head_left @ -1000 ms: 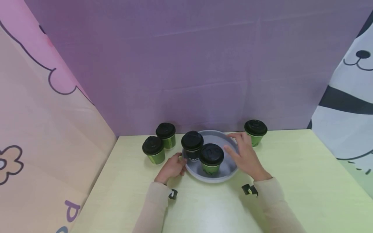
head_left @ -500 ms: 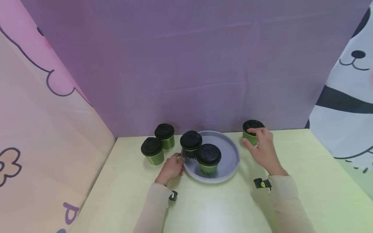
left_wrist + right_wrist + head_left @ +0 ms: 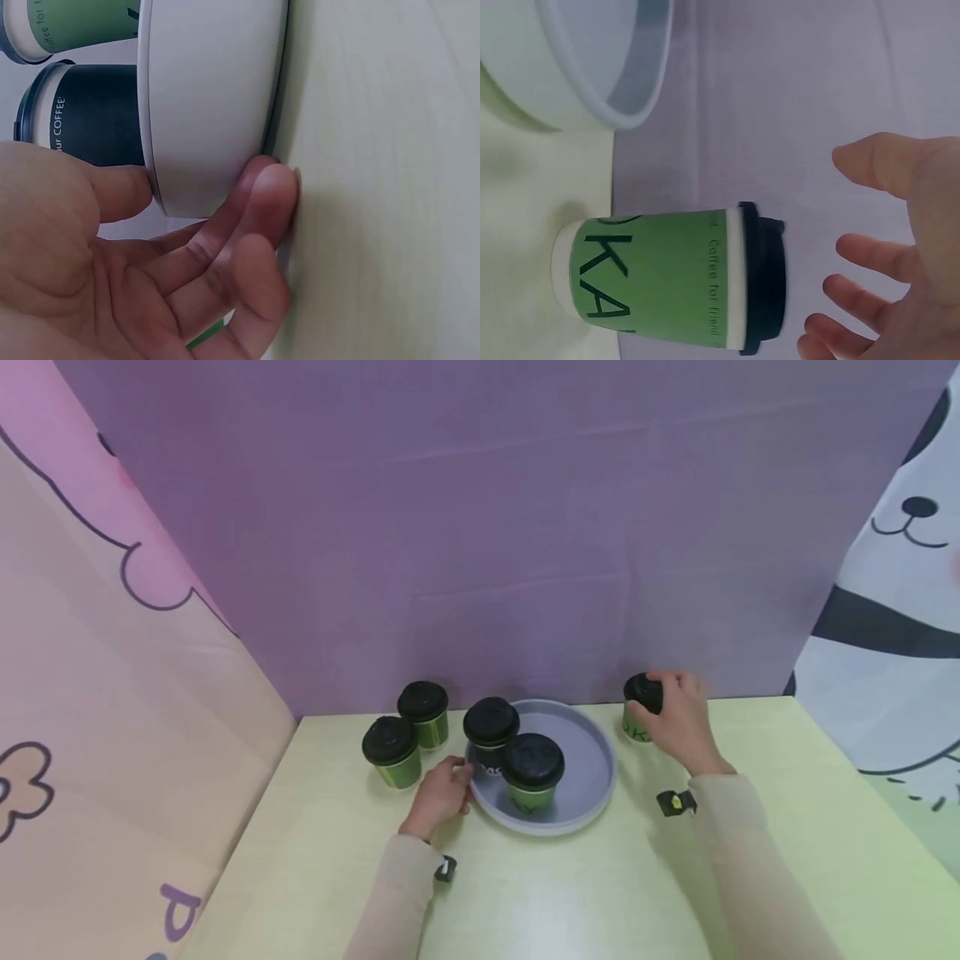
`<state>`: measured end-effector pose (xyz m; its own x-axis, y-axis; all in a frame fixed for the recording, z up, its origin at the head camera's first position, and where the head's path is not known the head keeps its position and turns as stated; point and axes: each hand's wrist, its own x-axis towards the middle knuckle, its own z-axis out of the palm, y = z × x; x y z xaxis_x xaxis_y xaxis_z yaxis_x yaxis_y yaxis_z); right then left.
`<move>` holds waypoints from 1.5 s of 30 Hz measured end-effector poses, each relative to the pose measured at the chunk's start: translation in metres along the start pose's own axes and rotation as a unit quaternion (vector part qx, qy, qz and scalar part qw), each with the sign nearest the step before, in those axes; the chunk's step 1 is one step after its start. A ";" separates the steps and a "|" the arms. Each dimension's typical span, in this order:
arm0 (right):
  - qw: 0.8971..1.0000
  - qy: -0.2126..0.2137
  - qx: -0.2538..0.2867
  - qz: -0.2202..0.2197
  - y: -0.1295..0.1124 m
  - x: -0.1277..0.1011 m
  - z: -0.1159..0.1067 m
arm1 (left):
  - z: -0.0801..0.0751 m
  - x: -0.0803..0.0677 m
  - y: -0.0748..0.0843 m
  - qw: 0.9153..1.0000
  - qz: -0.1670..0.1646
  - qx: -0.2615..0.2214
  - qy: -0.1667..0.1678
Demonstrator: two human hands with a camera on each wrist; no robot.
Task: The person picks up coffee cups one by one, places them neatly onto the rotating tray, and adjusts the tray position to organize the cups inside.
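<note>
We see a round grey tray (image 3: pixel 592 760) on a pale green table (image 3: pixel 570 893). We will say where things are by this tray.

Our left hand (image 3: pixel 442 792) is at the tray's left edge. In the left wrist view, the thumb (image 3: pixel 124 191) lies on top of the rim and the fingers (image 3: pixel 247 217) curl under it, so this hand holds the tray (image 3: pixel 214 105).

Two cups stand inside the tray. One is a dark cup (image 3: pixel 491 739) at the left side, close to our left hand. The other is a green cup (image 3: pixel 532 774) near the front. Both have black lids.

Our right hand (image 3: pixel 675 722) is to the right of the tray, near the back. It is over a green cup with a black lid (image 3: pixel 639 710) that stands on the table just beside the tray. In the right wrist view, the fingers (image 3: pixel 870 259) are spread apart and lie just above the lid of this cup (image 3: pixel 667 277). They do not hold the cup. We cannot tell if they touch the lid.

Two more green cups stand on the table to the left of the tray. One (image 3: pixel 392 752) is nearer to us, and the other (image 3: pixel 424 714) is closer to the purple wall (image 3: pixel 480 527).
</note>
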<state>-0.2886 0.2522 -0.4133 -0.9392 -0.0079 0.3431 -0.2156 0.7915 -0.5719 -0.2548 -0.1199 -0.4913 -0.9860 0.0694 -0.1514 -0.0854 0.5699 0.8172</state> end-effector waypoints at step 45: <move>0.993 -0.033 -0.084 0.071 0.029 0.027 0.032 | -0.014 -0.012 0.006 0.994 0.002 -0.009 -0.105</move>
<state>-0.3292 0.2550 -0.4447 -0.9738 0.0750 0.2147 -0.0372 0.8788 -0.4757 -0.2459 -0.1288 -0.4764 -0.9349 0.2421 -0.2596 -0.0861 0.5549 0.8274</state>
